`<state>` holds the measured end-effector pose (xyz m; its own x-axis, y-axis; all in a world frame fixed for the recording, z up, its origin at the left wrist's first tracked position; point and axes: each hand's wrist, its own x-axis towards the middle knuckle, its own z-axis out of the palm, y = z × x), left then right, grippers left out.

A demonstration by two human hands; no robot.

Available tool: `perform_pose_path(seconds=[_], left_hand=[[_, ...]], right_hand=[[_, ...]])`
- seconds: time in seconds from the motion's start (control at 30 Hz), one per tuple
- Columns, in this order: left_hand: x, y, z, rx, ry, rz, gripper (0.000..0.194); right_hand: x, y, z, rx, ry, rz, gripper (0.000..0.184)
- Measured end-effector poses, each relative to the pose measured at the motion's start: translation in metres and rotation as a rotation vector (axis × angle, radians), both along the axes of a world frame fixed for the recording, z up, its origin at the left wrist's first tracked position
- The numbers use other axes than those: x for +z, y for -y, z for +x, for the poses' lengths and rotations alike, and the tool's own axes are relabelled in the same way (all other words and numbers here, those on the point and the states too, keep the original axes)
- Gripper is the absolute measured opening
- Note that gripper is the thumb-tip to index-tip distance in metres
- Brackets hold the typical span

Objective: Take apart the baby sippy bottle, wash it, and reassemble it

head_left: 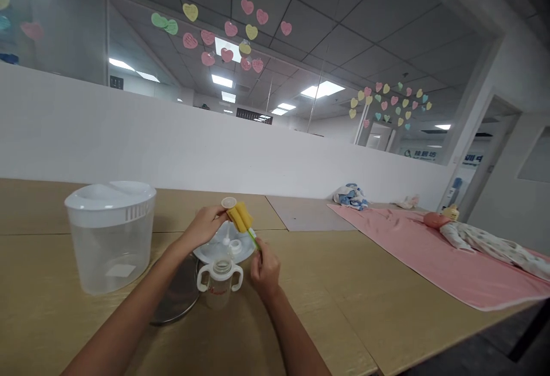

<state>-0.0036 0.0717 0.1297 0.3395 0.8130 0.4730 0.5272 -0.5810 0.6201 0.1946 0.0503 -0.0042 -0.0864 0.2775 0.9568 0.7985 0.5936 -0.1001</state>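
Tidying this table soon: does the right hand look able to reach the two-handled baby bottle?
Probably yes: the right hand sits just beside the two-handled baby bottle with nothing between them, though it is gripping the green handle of the sponge bottle brush.

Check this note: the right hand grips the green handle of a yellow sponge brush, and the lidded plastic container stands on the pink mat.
Wrong place: the head view shows the lidded plastic container on the wooden table, not the pink mat. The right hand does grip the green handle.
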Motion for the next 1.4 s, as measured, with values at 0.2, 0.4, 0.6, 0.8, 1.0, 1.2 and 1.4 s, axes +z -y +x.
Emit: perform_pose_path(seconds=[0.2,0.4,0.6,0.8,1.0,1.2,1.4], left_hand=[[0.012,0.006,-0.006,0.091,0.120,-0.008,0.045],[0.024,0.022,-0.006,0.104,0.067,0.051,0.040],[0.035,0.036,-0.012,0.325,-0.228,0.124,0.031],[0.033,0.040,-0.013,0.221,-0.523,0.020,0.024],[0.020,0.031,-0.024,0.209,-0.704,-0.283,0.016],[-0.006,0.010,-0.035,0.206,-0.735,-0.624,0.020],[-0.020,-0.001,-0.039,0.185,-0.771,-0.745,0.027]], right_hand=[[0.005,0.004,0.004,-0.024,0.029,0.040,0.036],[0.005,0.007,0.001,0.000,0.181,0.039,0.027],[0.006,0.010,0.001,-0.050,-0.033,0.042,0.030],[0.007,0.008,-0.001,-0.130,0.011,0.024,0.029],[0.004,0.003,-0.002,-0.296,-0.093,-0.101,0.030],[0.001,-0.002,0.002,-0.342,-0.183,-0.205,0.030],[0.000,-0.003,0.003,-0.341,-0.199,-0.247,0.030]])
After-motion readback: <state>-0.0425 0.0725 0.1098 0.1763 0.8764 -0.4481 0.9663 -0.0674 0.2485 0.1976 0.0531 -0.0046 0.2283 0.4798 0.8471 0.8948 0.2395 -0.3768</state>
